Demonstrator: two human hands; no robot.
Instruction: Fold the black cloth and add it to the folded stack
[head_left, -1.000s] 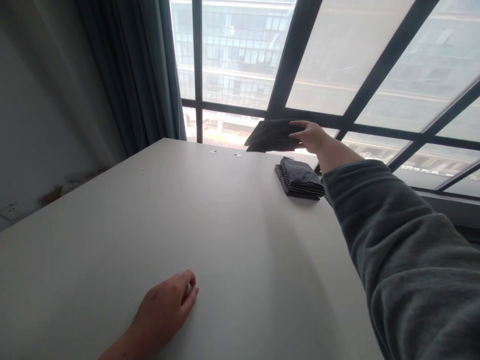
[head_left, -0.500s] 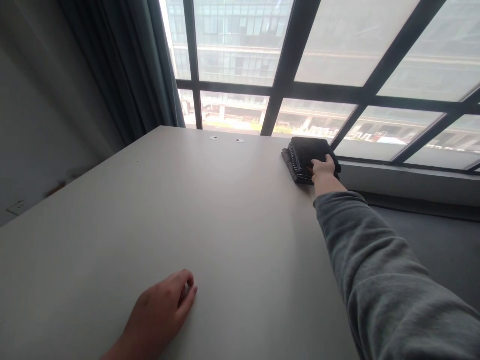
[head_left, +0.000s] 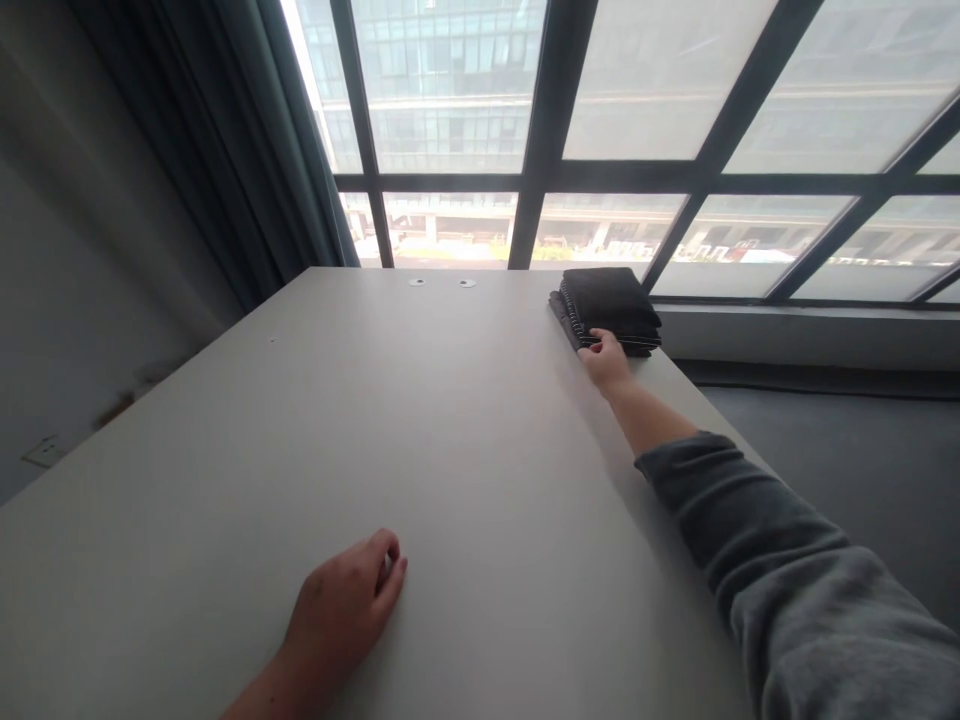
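Your right hand (head_left: 606, 364), fingers bent at near edge of dark folded stack (head_left: 609, 298), grip unclear, your left hand (head_left: 341, 603), half-open, on white table (head_left: 465, 430).

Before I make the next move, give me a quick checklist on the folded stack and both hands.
1. Right hand at the near side of the folded cloth stack: ok.
2. Right grip firm on the cloth: cannot tell; pinching and touching look alike here.
3. Layers squared: not ok; the bottom layer juts out at left.
4. Stack fully on the white table: cannot tell; it hides the far right corner.
5. Left hand away from the stack: ok, loosely curled.
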